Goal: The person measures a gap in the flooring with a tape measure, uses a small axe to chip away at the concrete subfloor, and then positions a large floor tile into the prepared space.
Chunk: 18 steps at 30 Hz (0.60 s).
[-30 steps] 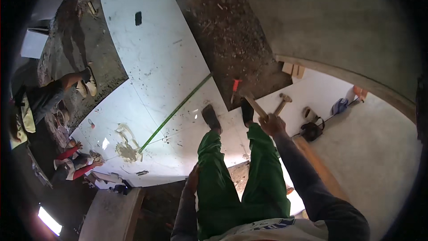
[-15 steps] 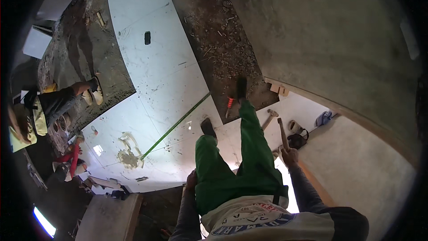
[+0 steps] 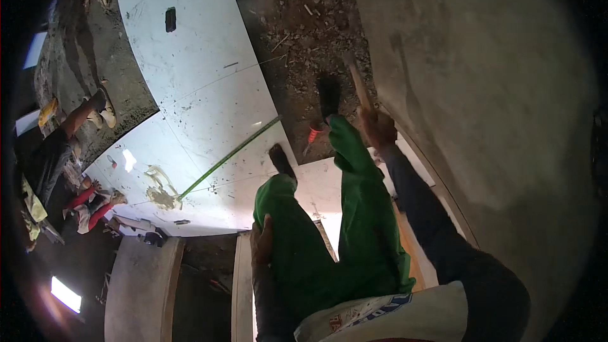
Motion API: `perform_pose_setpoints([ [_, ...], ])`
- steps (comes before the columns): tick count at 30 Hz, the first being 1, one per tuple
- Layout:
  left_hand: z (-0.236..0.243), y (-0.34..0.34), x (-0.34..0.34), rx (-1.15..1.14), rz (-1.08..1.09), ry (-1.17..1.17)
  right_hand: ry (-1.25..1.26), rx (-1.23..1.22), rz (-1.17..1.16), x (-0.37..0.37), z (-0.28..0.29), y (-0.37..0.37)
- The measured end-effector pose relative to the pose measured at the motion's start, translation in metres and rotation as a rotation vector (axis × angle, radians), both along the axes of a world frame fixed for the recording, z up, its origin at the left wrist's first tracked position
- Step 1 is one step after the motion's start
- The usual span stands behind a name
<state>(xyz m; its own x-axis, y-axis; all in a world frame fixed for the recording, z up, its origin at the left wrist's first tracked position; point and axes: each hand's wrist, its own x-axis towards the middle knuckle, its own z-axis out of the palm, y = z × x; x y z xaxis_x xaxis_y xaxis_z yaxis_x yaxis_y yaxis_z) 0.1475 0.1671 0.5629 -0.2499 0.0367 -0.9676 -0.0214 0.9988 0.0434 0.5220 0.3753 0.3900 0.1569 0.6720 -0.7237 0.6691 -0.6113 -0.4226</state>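
My right hand [image 3: 378, 128] is closed around the wooden handle of a hammer [image 3: 361, 85], raised beside the concrete wall. The hammer's head is blurred and points away from me, over the bare soil strip [image 3: 304, 19]. My left hand [image 3: 262, 240] rests against the side of my left leg in green trousers [image 3: 285, 240], fingers lying along the cloth and holding nothing. A red-handled tool with a thin shaft [image 3: 314, 134] lies by my right foot, at the edge of the soil. My left shoe [image 3: 280, 158] stands on the white tiles [image 3: 215, 95].
A long green bar [image 3: 231, 157] lies across the tiles, its near end by a smear of grey paste [image 3: 161, 196]. A rectangular hole [image 3: 170, 19] pierces a far tile. The concrete wall [image 3: 468, 88] rises at right. Another person's legs [image 3: 82, 117] show at left.
My right hand has swung up and forward with the hammer, from beside my right knee to beside the wall. My view has shifted right. My left hand stays at my leg.
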Motion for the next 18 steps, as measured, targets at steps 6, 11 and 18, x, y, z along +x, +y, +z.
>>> perform_pose_setpoints([
  [6, -0.222, -0.025, -0.058, 0.188, -0.439, 0.141, 0.204, 0.257, -0.097, -0.047, -0.108, 0.106],
  [11, -0.412, 0.054, -0.144, 0.348, -0.665, 0.354, 0.443, 0.625, 0.051, -0.058, -0.192, 0.158],
  [18, -0.575, 0.121, -0.169, 0.358, -0.334, 1.041, -0.100, -0.034, -0.487, 0.043, -0.372, 0.093],
])
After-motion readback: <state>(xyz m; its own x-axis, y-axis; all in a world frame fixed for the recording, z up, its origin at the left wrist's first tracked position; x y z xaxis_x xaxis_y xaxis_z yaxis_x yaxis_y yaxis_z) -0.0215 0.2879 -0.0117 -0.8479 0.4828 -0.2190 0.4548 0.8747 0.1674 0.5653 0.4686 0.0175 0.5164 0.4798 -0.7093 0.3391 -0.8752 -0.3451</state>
